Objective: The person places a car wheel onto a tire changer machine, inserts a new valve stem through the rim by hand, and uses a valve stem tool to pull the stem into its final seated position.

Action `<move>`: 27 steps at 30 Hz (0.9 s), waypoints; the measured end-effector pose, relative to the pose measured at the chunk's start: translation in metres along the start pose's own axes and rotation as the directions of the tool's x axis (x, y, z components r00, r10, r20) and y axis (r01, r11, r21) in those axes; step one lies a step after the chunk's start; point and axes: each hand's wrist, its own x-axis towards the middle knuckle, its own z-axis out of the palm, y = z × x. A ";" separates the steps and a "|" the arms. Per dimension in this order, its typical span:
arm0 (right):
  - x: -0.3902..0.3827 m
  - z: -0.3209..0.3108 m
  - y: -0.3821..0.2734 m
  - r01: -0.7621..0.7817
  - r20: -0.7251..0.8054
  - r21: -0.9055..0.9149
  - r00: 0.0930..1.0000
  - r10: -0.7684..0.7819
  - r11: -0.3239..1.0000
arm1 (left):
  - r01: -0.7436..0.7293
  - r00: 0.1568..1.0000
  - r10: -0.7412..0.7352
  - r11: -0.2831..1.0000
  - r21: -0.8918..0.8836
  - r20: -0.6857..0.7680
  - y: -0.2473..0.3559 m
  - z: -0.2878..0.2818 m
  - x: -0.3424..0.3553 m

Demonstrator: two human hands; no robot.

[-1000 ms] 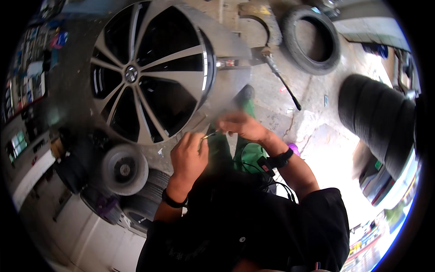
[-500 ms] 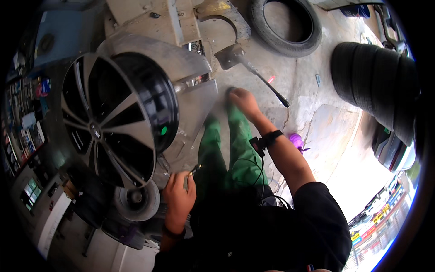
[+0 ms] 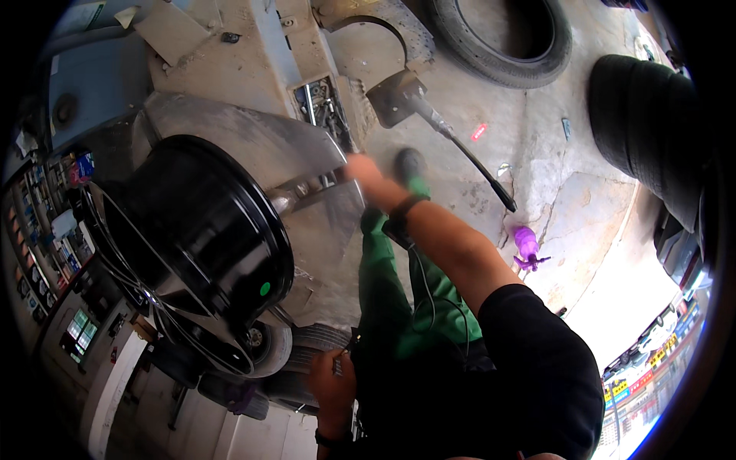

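My left hand point(image 3: 331, 381) is low in the picture, closed on a small, thin, dark and metallic thing point(image 3: 353, 340) whose kind I cannot make out. My right hand point(image 3: 366, 175) reaches forward, smeared by motion, beside the edge of a grey metal plate point(image 3: 230, 126); its fingers cannot be read. Just ahead of it lies an open tray point(image 3: 320, 107) with small metal parts. At the left is a large wheel rim point(image 3: 207, 222), with a glossy black barrel, silver and black spokes and a green sticker.
A flat-headed tool with a long dark handle point(image 3: 479, 169) stands at centre right. Beyond lie a loose tyre point(image 3: 506, 73) and a row of tyres point(image 3: 640, 126). A purple bottle point(image 3: 526, 241) is on the floor; more tyres point(image 3: 318, 341) are near my left hand.
My right hand has swung left, from over the floor to the plate's edge. The view has turned, so the rim shows more barrel. My left hand still holds the small thing.
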 end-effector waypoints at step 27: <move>-0.084 -0.032 0.034 0.147 -0.241 0.275 0.967 -0.080 0.950 | -0.224 0.965 0.206 0.969 -0.106 -0.164 -0.040 -0.030 -0.027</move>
